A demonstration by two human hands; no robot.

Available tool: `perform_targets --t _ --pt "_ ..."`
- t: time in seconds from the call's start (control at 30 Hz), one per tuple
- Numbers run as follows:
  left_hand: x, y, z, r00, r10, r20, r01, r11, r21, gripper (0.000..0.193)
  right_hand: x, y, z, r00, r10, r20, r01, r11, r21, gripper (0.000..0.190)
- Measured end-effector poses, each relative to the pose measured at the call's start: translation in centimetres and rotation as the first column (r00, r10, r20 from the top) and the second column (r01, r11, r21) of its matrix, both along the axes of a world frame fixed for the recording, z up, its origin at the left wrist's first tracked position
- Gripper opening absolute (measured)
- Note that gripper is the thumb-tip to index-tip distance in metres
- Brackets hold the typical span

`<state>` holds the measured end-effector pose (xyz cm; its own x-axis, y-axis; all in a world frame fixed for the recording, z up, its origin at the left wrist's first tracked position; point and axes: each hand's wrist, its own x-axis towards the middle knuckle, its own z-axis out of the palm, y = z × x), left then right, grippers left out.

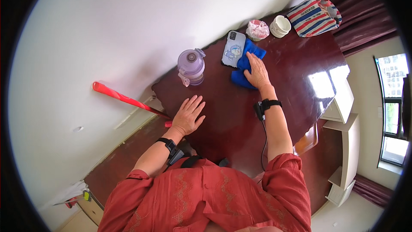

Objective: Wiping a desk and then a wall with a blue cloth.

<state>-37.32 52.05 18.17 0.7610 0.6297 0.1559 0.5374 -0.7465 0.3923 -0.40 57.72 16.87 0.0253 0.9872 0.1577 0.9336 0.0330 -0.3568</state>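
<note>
A glossy dark red wooden table (222, 116) lies before me. My right hand (258, 72) rests on a crumpled blue cloth (241, 79), fingers spread a little; whether it grips the cloth does not show. Beside the cloth, partly touching it, lies a smartphone in a cartoon case (233, 50), back side up. My left hand (189, 115) is laid flat near the table's left edge, fingers apart, holding nothing. Between that hand and the wall stands a lilac water bottle (191, 66) with a closed lid and a strap.
Along the wall side stand a pinkish plastic-wrapped item (257, 30), stacked white cups or bowls (280, 26) and a striped bag (314, 16). A red-gripped pole (120, 96) leans at the table's left. White furniture (349, 148) and a window (391, 112) are on the right.
</note>
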Motion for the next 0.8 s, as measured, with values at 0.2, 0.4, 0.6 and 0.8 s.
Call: perform_targets --t 0.2,0.4,0.6,0.8 --pt "0.1 0.1 -0.1 1.000 -0.005 -0.017 0.005 1.000 0.017 0.054 0.3 1.9 -0.5 0.986 -0.160 0.038 0.158 0.986 0.056 0.064" --pt "0.0 -0.2 -0.2 1.000 0.008 -0.008 -0.008 1.000 0.004 0.053 -3.6 -3.7 -0.8 0.981 -0.196 0.011 0.194 0.977 0.089 0.063" --pt "-0.1 -0.3 -0.6 1.000 0.000 -0.004 0.001 0.999 0.037 0.052 -9.9 -10.5 0.7 0.981 -0.195 -0.003 0.193 0.972 0.130 0.077" --pt "-0.2 0.0 -0.9 0.999 -0.027 0.031 0.024 0.996 0.081 0.052 -17.1 -17.9 2.5 0.987 -0.162 -0.019 0.163 0.987 0.012 0.088"
